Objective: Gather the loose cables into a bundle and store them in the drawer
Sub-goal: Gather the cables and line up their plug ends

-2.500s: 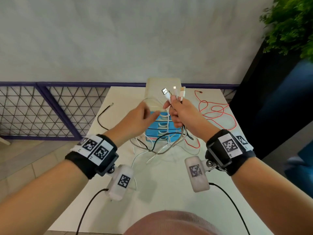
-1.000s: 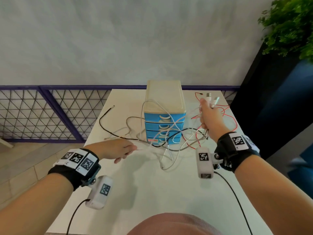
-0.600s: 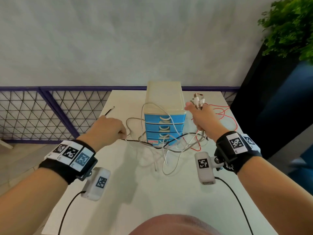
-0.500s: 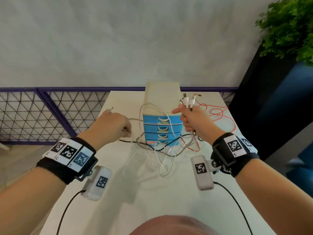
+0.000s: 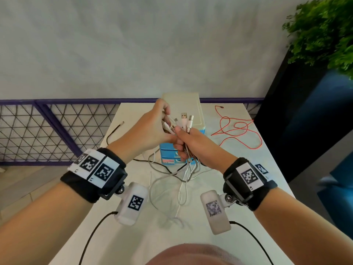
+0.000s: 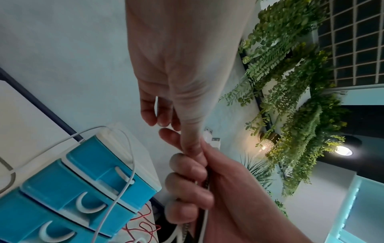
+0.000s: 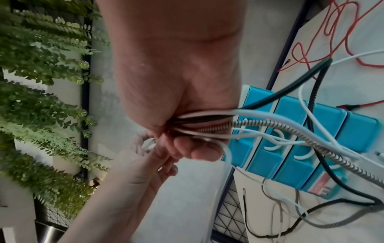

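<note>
My right hand [image 5: 183, 139] grips a bundle of white, grey and black cables [image 5: 186, 175] in its fist in front of the blue drawer unit [image 5: 191, 109]. Several USB plugs [image 5: 184, 119] stick up above the fist. My left hand [image 5: 165, 122] meets it from the left and pinches a white cable end against the bundle. The wrist views show the left thumb [image 6: 192, 143] pressed onto the right hand's fingers [image 6: 187, 179] and the cables [image 7: 270, 126] leaving the fist [image 7: 176, 118]. The loops hang down to the white table [image 5: 219, 161]. All drawers [image 6: 83, 172] look closed.
A red cable [image 5: 237, 129] lies loose on the table to the right of the drawer unit. A black cable [image 5: 112, 131] runs along the left side. A purple mesh fence [image 5: 57, 127] stands to the left, a dark planter with greenery [image 5: 324, 35] to the right.
My left hand has left the table's left side and risen to the right hand, bringing a cable end. The right hand has shifted left, in front of the drawer unit.
</note>
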The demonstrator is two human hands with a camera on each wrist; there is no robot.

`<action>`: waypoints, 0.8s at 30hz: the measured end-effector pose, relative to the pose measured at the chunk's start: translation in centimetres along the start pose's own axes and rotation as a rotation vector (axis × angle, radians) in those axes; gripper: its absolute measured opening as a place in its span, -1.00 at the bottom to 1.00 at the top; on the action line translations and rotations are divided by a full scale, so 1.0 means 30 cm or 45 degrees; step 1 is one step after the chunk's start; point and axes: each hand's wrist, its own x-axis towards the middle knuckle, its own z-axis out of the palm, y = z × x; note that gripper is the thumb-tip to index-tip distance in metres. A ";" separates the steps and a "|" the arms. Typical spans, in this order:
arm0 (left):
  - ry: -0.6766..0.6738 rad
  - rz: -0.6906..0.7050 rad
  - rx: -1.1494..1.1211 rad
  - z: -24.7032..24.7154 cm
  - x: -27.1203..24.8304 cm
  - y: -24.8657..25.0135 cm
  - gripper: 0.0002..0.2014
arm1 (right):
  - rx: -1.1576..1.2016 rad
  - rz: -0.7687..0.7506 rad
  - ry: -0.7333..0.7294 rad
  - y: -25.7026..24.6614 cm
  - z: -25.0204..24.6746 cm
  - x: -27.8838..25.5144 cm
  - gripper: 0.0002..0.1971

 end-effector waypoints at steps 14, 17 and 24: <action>-0.251 -0.107 -0.766 0.060 -0.035 -0.035 -0.08 | 0.340 -0.042 -0.016 -0.033 -0.019 0.014 -0.64; -0.454 -0.165 -0.670 0.119 -0.076 0.021 -0.65 | 0.605 -0.099 0.000 -0.077 -0.019 0.019 -0.70; -0.641 -0.187 -0.371 0.194 -0.065 -0.013 -0.67 | 0.488 -0.126 0.221 -0.051 -0.061 0.025 -0.70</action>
